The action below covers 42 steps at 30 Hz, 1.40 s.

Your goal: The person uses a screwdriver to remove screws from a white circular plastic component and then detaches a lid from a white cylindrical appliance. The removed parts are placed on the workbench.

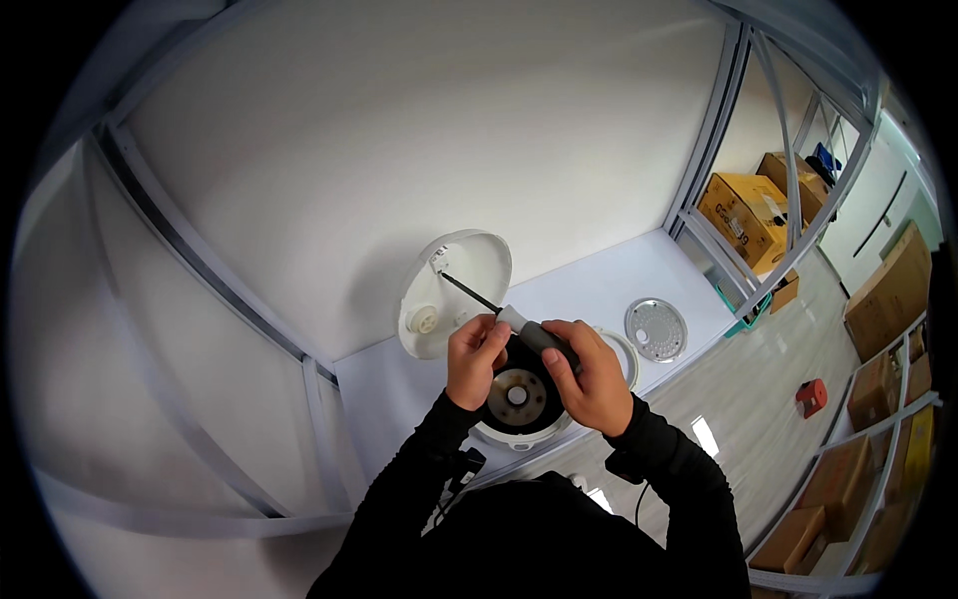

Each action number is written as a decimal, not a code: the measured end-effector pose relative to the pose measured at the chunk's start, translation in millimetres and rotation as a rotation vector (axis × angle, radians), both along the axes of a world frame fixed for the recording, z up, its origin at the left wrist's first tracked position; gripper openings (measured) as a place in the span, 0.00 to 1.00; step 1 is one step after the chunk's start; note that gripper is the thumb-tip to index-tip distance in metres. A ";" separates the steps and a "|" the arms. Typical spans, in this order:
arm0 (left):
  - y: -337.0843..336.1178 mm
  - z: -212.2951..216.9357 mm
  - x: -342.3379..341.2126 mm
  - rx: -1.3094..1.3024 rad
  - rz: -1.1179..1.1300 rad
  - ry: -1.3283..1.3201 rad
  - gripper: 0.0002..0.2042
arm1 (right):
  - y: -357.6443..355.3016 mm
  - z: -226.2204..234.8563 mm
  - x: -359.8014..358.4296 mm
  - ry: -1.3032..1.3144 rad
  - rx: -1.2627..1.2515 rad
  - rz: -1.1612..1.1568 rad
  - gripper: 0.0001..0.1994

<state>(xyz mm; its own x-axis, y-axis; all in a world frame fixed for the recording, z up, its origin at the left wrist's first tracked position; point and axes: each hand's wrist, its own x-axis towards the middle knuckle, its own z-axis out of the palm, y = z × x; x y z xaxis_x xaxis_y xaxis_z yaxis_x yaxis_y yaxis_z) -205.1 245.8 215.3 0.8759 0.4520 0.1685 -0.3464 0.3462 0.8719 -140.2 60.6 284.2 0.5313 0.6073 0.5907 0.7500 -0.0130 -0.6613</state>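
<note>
A white rice cooker [523, 439] stands on the table before me with its domed lid [411, 315] tipped up. Inside its dark well shows a round heating plate [516, 384]. My right hand [597, 382] is wrapped round the dark grey handle of a screwdriver [474, 293]. The fingers of my left hand [471, 361] are closed at the light collar, where handle and shaft meet. The long dark shaft points up and left, its tip at the lid's inner face near the upper edge. Whether the tip sits in a screw is too small to tell.
A round perforated metal inner lid [656, 330] lies on the white table [579, 268], right of the cooker. A white wall stands behind. Metal frame posts [711, 115] border the bench. Cardboard boxes [743, 222], a red object [811, 397] and shelves are to the right.
</note>
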 end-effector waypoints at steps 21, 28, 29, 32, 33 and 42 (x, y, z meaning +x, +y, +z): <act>6.9 1.1 -2.5 0.012 0.051 0.007 0.11 | 2.3 14.4 -0.7 0.761 -0.138 0.228 0.19; 7.6 1.5 -3.5 0.025 0.055 0.022 0.10 | 2.2 22.1 14.0 1.183 -0.150 0.395 0.20; 7.4 1.6 -3.7 0.018 0.056 0.027 0.09 | 3.6 21.4 12.0 1.046 -0.169 0.334 0.20; 6.7 0.7 -3.4 -0.001 0.050 0.025 0.10 | 6.2 15.3 3.9 0.684 -0.190 0.174 0.20; 7.5 -0.9 -4.0 -0.005 0.047 0.015 0.11 | 7.0 10.8 2.8 0.598 -0.177 0.141 0.20; 8.4 3.0 -0.9 -0.048 0.013 -0.021 0.12 | 8.3 19.1 -8.8 0.112 -0.126 0.020 0.19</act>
<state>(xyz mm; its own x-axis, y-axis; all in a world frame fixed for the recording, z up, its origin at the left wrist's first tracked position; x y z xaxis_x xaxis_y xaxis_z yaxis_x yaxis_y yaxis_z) -206.0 254.1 218.3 0.8664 0.4715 0.1645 -0.3690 0.3826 0.8470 -149.1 69.0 303.3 0.5766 0.6837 0.4473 0.6728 -0.0867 -0.7347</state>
